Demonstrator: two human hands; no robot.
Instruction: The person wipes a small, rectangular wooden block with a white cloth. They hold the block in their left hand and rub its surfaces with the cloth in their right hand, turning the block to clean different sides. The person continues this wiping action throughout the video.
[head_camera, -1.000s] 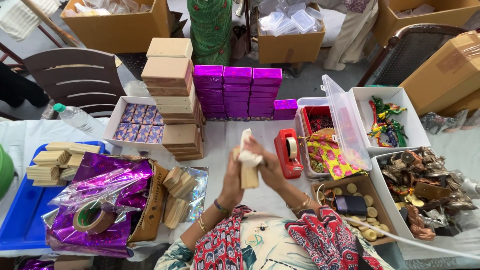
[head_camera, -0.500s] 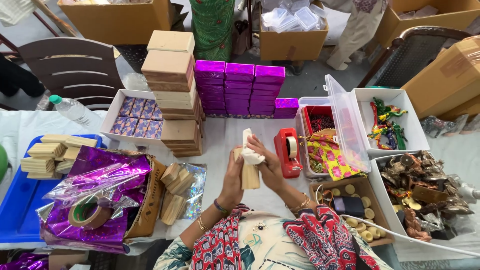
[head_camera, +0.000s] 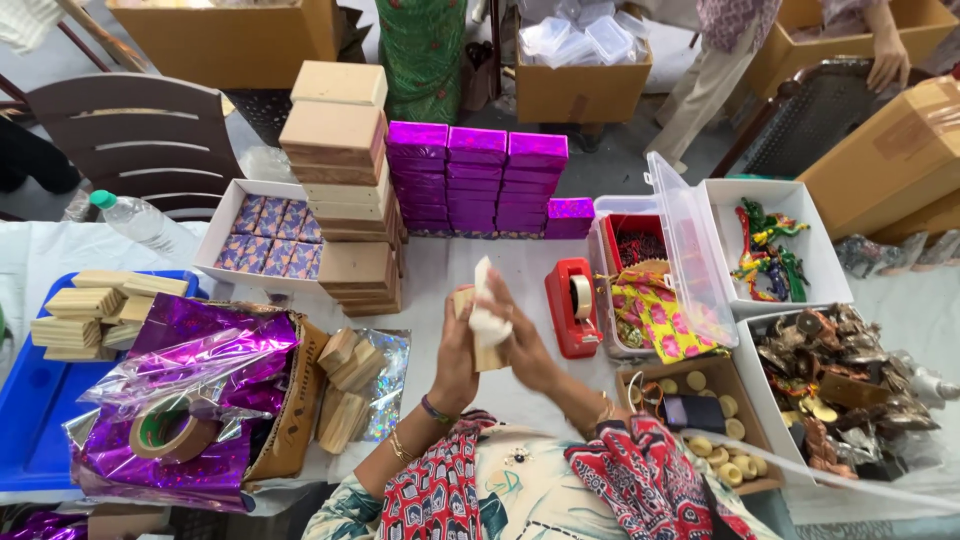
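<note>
The left hand (head_camera: 455, 352) and the right hand (head_camera: 522, 338) are meeting above the surface (head_camera: 440, 270), both closing around a small wooden block (head_camera: 486, 352) standing roughly upright between the palms, near the middle of the view. The right hand is also pressing a white cloth (head_camera: 487, 310) against the block's upper part, the cloth sticking up past the fingertips. Just right of the hands a red tape dispenser (head_camera: 572, 308) is sitting on the surface, and beyond it a clear bin (head_camera: 700, 270) with its lid tipped up is holding a yellow floral cloth (head_camera: 660, 315). Behind the hands, purple boxes (head_camera: 478, 178) are standing in neat stacks, with a taller pile of tan boxes (head_camera: 342, 170) just to their left. A white tray (head_camera: 222, 215) of patterned squares is lying beside that pile. To the left, more wooden blocks (head_camera: 85, 312) are resting on a blue tray (head_camera: 25, 400), and crumpled purple foil (head_camera: 190, 385) is spreading over a tape roll (head_camera: 165, 432). A few loose blocks (head_camera: 345, 385) are lying on shiny film beside the foil. At the right, a small brown box (head_camera: 745, 385) is holding pale discs, and a tub of metal trinkets (head_camera: 840, 385) is sitting next to it. Another person's hand (head_camera: 888, 62) is hanging at the top right.
</note>
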